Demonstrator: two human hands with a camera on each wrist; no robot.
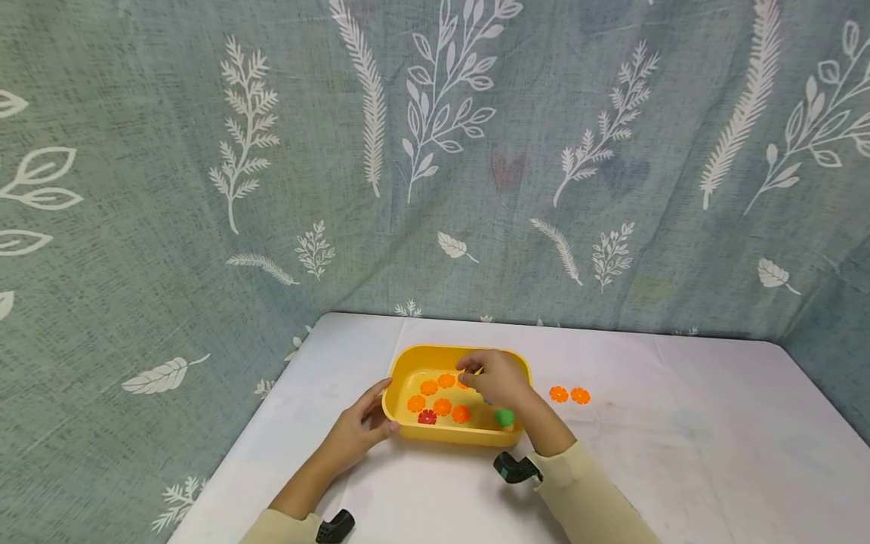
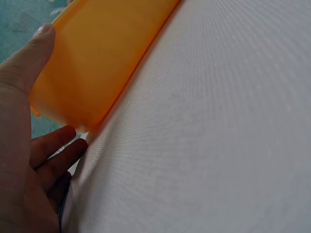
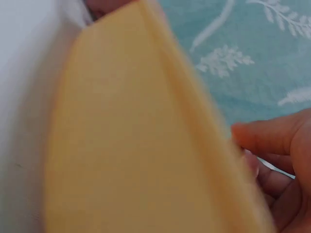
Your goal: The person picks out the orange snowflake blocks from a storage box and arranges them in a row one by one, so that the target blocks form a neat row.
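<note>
The yellow rounded-corner tray point(image 1: 448, 434) sits on the table in front of me, its long side facing me, and I grip its left end with my left hand point(image 1: 350, 438): the thumb presses the near wall by the corner and the fingers reach round the left side. My right hand point(image 1: 499, 378) is over the right half of the tray, palm down, fingers bent, thumb and index tips close together; I cannot tell whether a piece is pinched between them, since the tray's wall blocks the right wrist view and the head view is too small to show it. On the tray's floor, 5 orange scalloped discs point(image 1: 442, 407) show plainly, and a 6th peeks out just beside my right fingertips. A red scalloped disc point(image 1: 427, 417) lies near the front wall, a green piece point(image 1: 504, 417) lies toward the near right corner, and a sliver of blue shows under my right hand. Outside, just right of the tray, 2 orange discs point(image 1: 559, 394) lie side by side on the white table covering point(image 1: 680, 438). Cream sleeves point(image 1: 591, 491) end at my wrists, where black wrist devices point(image 1: 514, 468) sit. Beyond the table hangs a grey-green curtain point(image 1: 516, 264) printed with white leaves and sprigs.
</note>
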